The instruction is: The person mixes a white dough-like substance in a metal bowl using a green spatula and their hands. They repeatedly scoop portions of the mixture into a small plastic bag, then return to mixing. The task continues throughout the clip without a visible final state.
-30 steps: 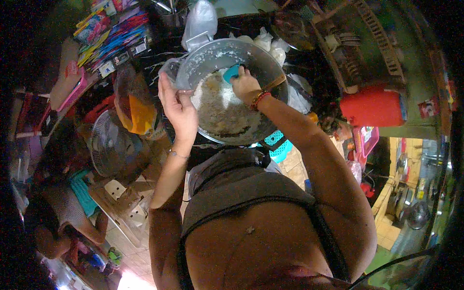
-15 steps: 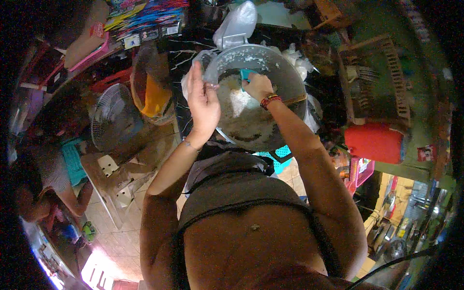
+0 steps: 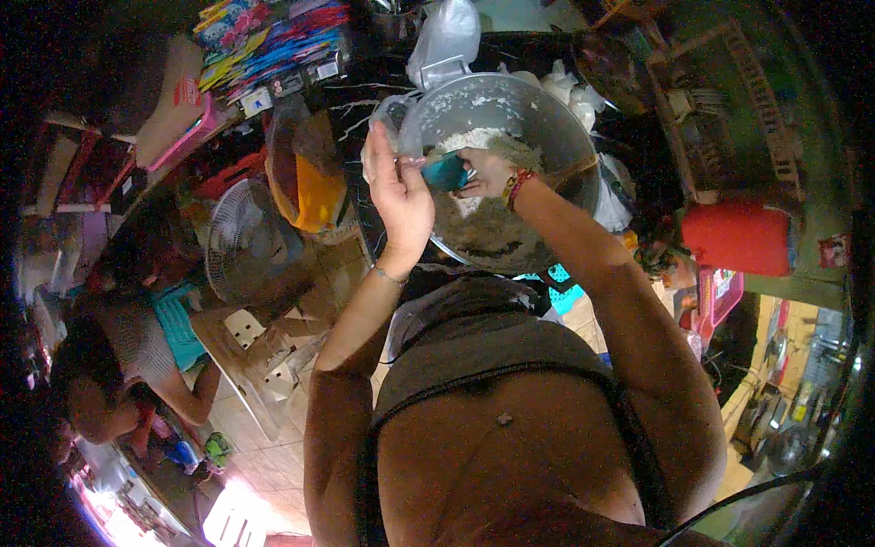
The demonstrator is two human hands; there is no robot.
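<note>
A large round metal pot [image 3: 576, 128] holds loose white stuff [image 3: 469, 139], with bits stuck to its far wall. Inside it my right hand [image 3: 489, 171], closed, grips a teal scoop [image 3: 445, 172], tilted toward the left. My left hand [image 3: 401, 205] is raised at the pot's left rim, fingers upright, with a clear plastic bag [image 3: 397, 114] held between thumb and fingers. The scoop's tip is close to that thumb and the bag. What lies in the scoop is hidden. A wooden handle [image 3: 579, 170] leans on the pot's right side.
A filled plastic bag [image 3: 448, 41] stands behind the pot, and tied white bags [image 3: 567, 91] lie to its right. At left are a fan [image 3: 239, 239] and an orange-filled container [image 3: 314, 193]. A seated person [image 3: 137, 342] is further left. A red container [image 3: 736, 239] stands at right.
My right hand has brought the scoop leftward and slightly down to beside my left hand. My left hand stays raised with the bag. The whole view has shifted somewhat.
</note>
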